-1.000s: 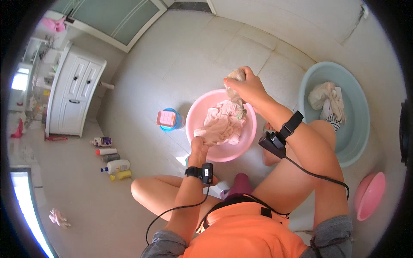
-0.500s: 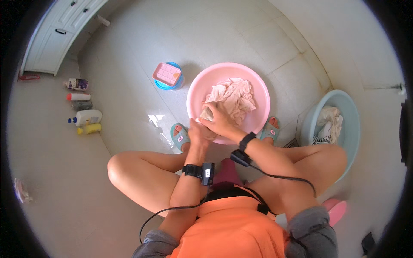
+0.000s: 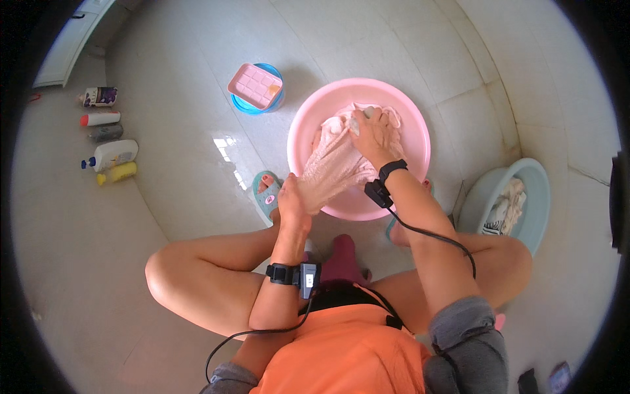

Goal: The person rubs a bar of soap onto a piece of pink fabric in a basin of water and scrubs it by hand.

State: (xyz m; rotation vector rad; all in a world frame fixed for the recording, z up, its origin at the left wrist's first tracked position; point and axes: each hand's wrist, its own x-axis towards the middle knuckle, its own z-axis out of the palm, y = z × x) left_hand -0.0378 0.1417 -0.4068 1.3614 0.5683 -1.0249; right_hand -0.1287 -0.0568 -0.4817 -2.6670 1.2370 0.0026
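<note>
A pink cloth (image 3: 335, 161) lies bunched in a round pink basin (image 3: 303, 128), and one part of it is pulled out over the near left rim. My left hand (image 3: 293, 198) grips that end, closed around the fabric just outside the basin. Inside the basin my right hand (image 3: 375, 139) is closed over a pale greyish-white lump that looks like a bar of soap (image 3: 355, 125), resting on the far part of the cloth. Between my two hands the fabric is stretched. My fingers partly cover the lump.
A pink tray (image 3: 254, 85) sits on a blue bucket (image 3: 244, 107) left of the basin. Several bottles, including a white one (image 3: 117, 155), line the left side. At right stands a grey-blue tub (image 3: 539, 197) holding clothes. My slippered feet flank the basin; the tiled floor has a wet-looking bright patch.
My hands were together at the basin's near left rim; now they are apart. The right hand has moved away into the basin with the pale lump, and the cloth is now spread between them.
</note>
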